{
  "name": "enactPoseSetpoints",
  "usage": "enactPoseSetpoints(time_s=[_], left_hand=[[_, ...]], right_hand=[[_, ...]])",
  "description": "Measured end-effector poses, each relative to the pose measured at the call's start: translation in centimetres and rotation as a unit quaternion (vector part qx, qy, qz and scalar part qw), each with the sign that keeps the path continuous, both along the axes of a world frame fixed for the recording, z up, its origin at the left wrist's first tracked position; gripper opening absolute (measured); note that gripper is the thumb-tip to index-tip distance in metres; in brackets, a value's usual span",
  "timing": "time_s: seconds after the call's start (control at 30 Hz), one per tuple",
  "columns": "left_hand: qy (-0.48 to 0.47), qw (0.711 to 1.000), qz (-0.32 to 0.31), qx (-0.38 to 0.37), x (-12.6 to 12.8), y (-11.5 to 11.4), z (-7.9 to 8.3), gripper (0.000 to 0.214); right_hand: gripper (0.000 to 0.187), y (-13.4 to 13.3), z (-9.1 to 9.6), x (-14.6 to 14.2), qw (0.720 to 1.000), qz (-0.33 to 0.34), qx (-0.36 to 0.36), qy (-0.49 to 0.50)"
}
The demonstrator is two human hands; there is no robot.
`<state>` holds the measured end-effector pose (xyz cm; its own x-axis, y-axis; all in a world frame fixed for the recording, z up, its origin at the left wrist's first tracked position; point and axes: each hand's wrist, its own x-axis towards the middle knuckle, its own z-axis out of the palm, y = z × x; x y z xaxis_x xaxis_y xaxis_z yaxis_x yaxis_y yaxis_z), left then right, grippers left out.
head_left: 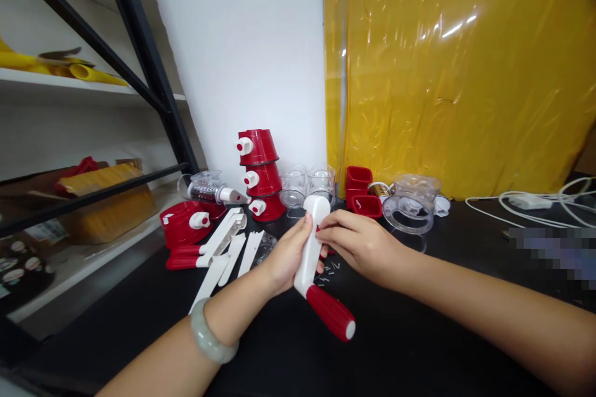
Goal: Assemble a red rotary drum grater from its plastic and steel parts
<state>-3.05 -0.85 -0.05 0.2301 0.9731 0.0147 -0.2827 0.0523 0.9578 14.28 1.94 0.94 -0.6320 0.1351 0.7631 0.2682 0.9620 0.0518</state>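
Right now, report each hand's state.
Left hand: closed, holding the crank.
Right hand: bent at the crank's side; whether it grips anything cannot be told.

Table (410,335), back row, left to right: grater drum (205,191), stacked tubs (261,177), cups (321,178), boxes (358,175), bases (416,186), cables (549,198). Strips (233,259): left, before the tubs. Crank (306,263): between left hand (286,260) and right hand (363,245), before the cups. Screws (328,273): on table, just right of crank. Shelves (69,85), left of table: rolls (99,75) above, carton (109,193) below.
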Motion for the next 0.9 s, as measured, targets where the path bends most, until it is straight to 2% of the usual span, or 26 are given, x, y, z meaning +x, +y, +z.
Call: enactPoseSetpoints(time_s=[0.1,0.2,0.37,0.6,0.73,0.9], left_hand=[[0.018,1.000,-0.009,0.013,0.0,-0.2,0.0,0.050],[0.032,0.999,-0.025,0.010,0.1,-0.4,0.2,0.055],[0.051,0.997,-0.064,0.007,0.3,-0.8,0.4,0.057],[0.049,0.996,-0.072,-0.004,0.2,-1.0,0.6,0.058],[0.039,0.997,-0.068,-0.014,0.1,-0.8,0.5,0.057],[0.045,0.996,-0.070,-0.011,0.1,-0.8,0.7,0.055]], right_hand=[[0.014,0.0,0.1,-0.2,0.999,0.005,-0.029,0.032],[0.005,0.2,0.2,-0.2,0.992,0.021,-0.093,0.082],[0.019,0.8,0.4,0.0,0.973,0.082,-0.191,0.101],[0.021,0.9,0.3,0.1,0.978,0.098,-0.146,0.115],[0.006,0.7,0.4,0.2,0.977,0.112,-0.131,0.125],[0.008,0.7,0.3,0.2,0.980,0.099,-0.127,0.118]])
